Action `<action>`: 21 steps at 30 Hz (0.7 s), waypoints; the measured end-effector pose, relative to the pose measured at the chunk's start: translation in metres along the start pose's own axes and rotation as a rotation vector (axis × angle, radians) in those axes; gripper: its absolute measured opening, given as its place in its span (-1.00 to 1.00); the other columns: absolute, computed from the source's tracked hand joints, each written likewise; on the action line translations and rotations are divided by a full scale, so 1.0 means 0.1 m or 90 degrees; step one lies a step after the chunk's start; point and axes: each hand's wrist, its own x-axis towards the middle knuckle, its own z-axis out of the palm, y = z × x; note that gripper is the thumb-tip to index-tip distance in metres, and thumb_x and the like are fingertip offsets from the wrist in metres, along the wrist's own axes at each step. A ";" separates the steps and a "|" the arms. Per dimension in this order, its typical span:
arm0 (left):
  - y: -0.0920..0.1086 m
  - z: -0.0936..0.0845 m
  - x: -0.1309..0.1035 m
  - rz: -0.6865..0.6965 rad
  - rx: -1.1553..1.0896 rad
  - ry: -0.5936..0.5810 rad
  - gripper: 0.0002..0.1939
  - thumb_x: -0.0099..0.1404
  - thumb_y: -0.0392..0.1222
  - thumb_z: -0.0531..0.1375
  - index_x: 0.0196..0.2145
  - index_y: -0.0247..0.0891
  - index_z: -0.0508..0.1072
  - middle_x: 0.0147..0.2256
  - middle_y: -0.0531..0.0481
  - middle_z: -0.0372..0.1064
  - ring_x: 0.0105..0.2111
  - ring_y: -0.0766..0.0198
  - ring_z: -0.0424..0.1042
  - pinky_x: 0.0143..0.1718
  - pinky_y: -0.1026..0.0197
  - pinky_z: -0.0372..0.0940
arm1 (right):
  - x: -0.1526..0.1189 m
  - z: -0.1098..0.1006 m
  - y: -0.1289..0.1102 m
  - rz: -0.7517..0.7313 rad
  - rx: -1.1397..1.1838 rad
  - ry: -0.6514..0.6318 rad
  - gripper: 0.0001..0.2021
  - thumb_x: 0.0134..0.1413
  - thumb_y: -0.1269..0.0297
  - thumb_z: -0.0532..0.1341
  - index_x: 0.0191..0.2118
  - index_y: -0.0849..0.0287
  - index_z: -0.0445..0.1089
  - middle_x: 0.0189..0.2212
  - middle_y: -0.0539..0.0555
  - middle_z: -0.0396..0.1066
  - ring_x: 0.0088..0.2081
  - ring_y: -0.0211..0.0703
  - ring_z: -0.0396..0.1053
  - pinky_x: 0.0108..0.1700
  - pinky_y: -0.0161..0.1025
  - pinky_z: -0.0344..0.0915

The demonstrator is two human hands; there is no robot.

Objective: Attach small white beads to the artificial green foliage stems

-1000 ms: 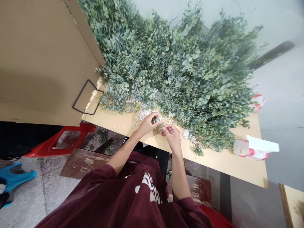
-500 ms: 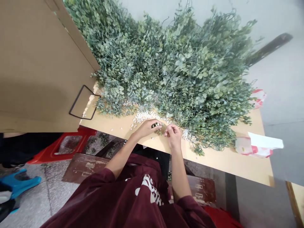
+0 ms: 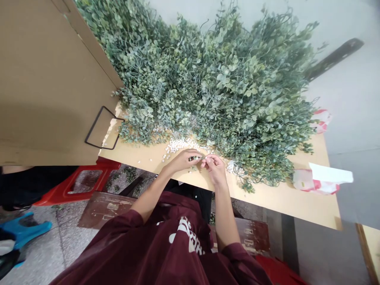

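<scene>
My left hand (image 3: 184, 160) is curled above the front of the table, its fingers closed around a small green leafy sprig (image 3: 194, 158). Against its fingertips comes my right hand (image 3: 216, 169), thumb and fingers pinched on what looks like a small white piece; most of it is hidden. Just beyond both hands lies a scattered heap of small white pieces (image 3: 178, 145). A large mass of green artificial foliage (image 3: 213, 87) covers the back of the table, and its lower stems hang close to my right hand.
The pale wooden table (image 3: 267, 198) ends just before my body. A cardboard box (image 3: 53, 87) stands at left beside a black wire frame (image 3: 94, 124). A red-and-white plastic bag (image 3: 317, 183) lies at right. A red stool (image 3: 74, 186) stands below left.
My right hand has moved slightly left, closing the gap, so its fingertips now meet those of my left hand. The left hand stays nearly in place around the sprig.
</scene>
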 end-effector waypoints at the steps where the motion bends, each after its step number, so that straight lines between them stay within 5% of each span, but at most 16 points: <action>1: 0.00 0.00 0.00 0.006 0.004 0.005 -0.81 0.34 -0.18 0.15 -0.19 -0.27 0.53 -0.22 -0.10 0.51 -0.18 0.25 0.44 -0.08 0.20 0.28 | 0.00 0.00 0.00 0.005 -0.005 0.002 -0.84 -0.02 0.21 0.36 -0.32 0.12 0.45 -0.49 -0.03 0.46 -0.50 -0.30 0.38 -0.35 -0.28 0.40; 21: 0.02 -0.02 0.00 -0.006 0.049 -0.015 -0.79 0.38 -0.17 0.09 -0.23 -0.27 0.51 -0.27 -0.08 0.48 -0.20 0.23 0.36 -0.07 0.18 0.23 | 0.01 0.05 -0.01 0.018 -0.088 -0.008 -0.83 0.04 0.16 0.32 -0.35 0.15 0.42 -0.49 -0.03 0.41 -0.54 -0.32 0.32 -0.49 -0.34 0.28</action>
